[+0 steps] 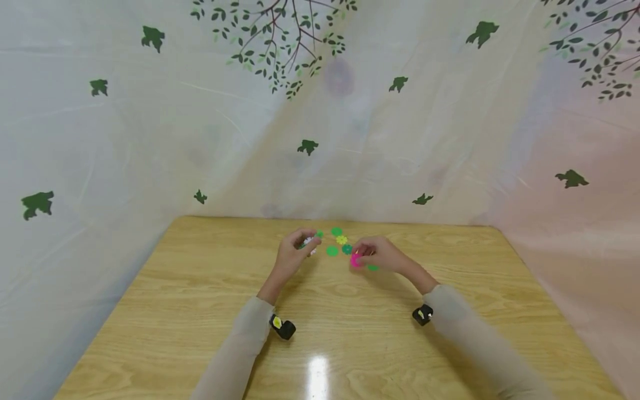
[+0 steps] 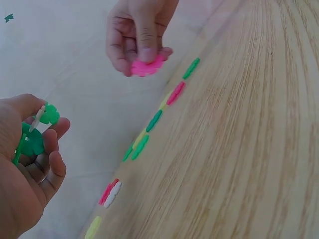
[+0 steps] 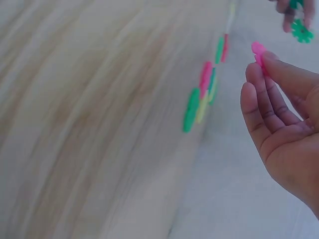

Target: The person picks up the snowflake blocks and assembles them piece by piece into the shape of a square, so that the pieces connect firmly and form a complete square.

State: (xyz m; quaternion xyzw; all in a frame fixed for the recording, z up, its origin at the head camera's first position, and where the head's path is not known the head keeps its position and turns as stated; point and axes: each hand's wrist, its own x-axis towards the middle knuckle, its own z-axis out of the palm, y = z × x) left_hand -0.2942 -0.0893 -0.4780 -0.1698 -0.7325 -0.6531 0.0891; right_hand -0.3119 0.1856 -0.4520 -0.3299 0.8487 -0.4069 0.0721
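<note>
My left hand [image 1: 291, 254] holds a small cluster of joined plastic snowflake discs. In the left wrist view the cluster shows a green disc [image 2: 33, 143], a smaller green disc [image 2: 50, 114] and a white disc [image 2: 37, 118] edge-on between thumb and fingers. To the right, my right hand [image 1: 384, 255] pinches a pink snowflake disc [image 2: 147, 65] between thumb and fingers, raised above the table. The two hands are apart, with loose discs lying on the table around and between them. Part of the cluster is hidden by the left fingers.
On the wooden table [image 1: 345, 316] lie more discs, among them a yellow disc [image 1: 341, 240], a dark green disc [image 1: 347, 249] and a light green disc [image 1: 332, 251]. A printed cloth [image 1: 240, 139] hangs behind the table's far edge.
</note>
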